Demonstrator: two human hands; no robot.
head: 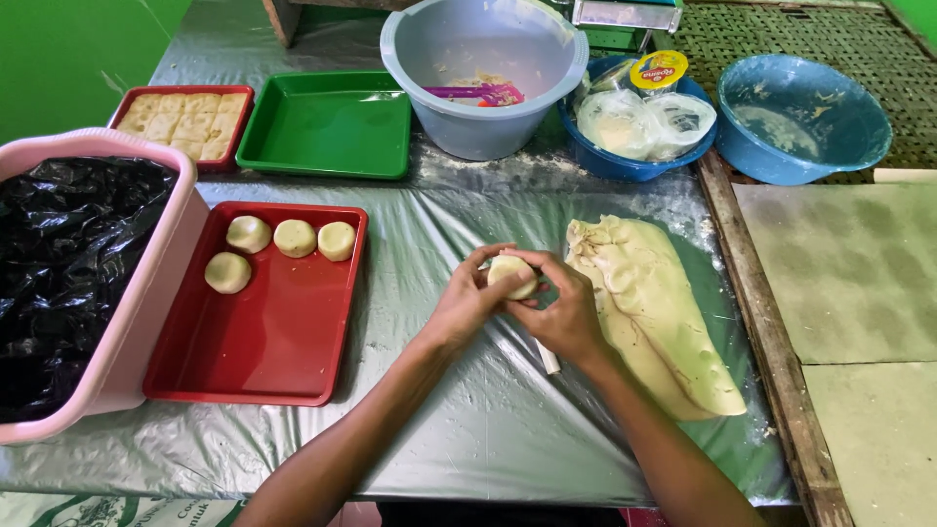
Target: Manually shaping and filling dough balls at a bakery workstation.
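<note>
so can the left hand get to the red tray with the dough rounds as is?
Probably yes: the red tray lies just beside the left hand with nothing between, though both hands now hold a dough ball.

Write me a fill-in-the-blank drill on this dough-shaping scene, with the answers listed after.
1. Both hands, left hand and right hand, hold one dough ball over the plastic-covered ____.
2. The red tray carries ____ shaped dough rounds.
3. The tray behind the red one is ____ in colour.
4. The folded dough sheet lies on the person's ____ side.

Missing words: table; four; green; right
</note>
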